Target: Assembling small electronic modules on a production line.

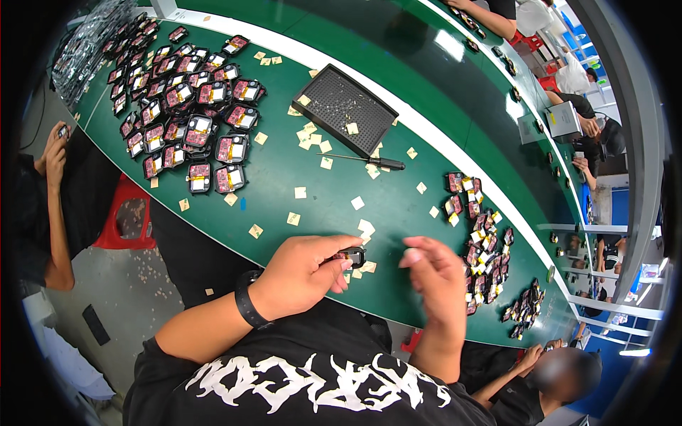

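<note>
My left hand (295, 277) is closed around a small black plastic housing (357, 255) with a reddish circuit board inside, above the near edge of the green table. A dark band circles that wrist. To its right my right hand (438, 273) is raised, apart from the housing, its thumb and index fingertip close together in a pinch. Whatever lies between those fingertips, if anything, is too small to make out. Beneath and beyond the housing several small cream paper squares (366, 226) are scattered on the tabletop.
Many similar housings with boards are heaped at left (213, 92), and another group (486, 245) lies at right. A black tray (364, 85) and a screwdriver (387, 164) are farther back. Beyond a white rail runs a dark green belt (398, 42). Other people work nearby.
</note>
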Demonstrator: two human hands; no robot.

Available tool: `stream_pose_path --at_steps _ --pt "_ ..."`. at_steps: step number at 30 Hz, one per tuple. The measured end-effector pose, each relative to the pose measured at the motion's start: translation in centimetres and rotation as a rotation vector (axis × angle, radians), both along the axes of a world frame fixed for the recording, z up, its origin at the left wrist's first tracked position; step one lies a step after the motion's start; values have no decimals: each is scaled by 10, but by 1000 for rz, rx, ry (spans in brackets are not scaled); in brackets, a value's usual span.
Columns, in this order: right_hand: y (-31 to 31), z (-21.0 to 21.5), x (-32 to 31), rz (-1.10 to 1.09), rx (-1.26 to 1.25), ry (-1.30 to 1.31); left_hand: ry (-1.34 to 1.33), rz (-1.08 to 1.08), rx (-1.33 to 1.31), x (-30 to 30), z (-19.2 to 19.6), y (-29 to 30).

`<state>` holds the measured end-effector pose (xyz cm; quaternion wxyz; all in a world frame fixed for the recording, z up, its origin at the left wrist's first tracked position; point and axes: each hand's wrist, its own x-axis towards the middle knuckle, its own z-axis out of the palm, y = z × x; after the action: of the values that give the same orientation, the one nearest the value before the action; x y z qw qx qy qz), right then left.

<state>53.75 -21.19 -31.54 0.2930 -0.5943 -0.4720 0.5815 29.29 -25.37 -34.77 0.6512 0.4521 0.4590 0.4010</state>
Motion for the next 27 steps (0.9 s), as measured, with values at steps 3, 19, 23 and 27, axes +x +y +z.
stream_pose_path --at_steps 3,19,23,27 --pt "8 -3 31 -132 377 -292 -88 -20 -141 -4 3 3" --pt "50 -8 21 77 607 -910 509 160 362 -71 42 9" --pt "30 -5 14 89 537 -821 993 691 583 -128 32 57" --pt "19 1 -2 192 558 -672 1254 780 721 -206 30 91"
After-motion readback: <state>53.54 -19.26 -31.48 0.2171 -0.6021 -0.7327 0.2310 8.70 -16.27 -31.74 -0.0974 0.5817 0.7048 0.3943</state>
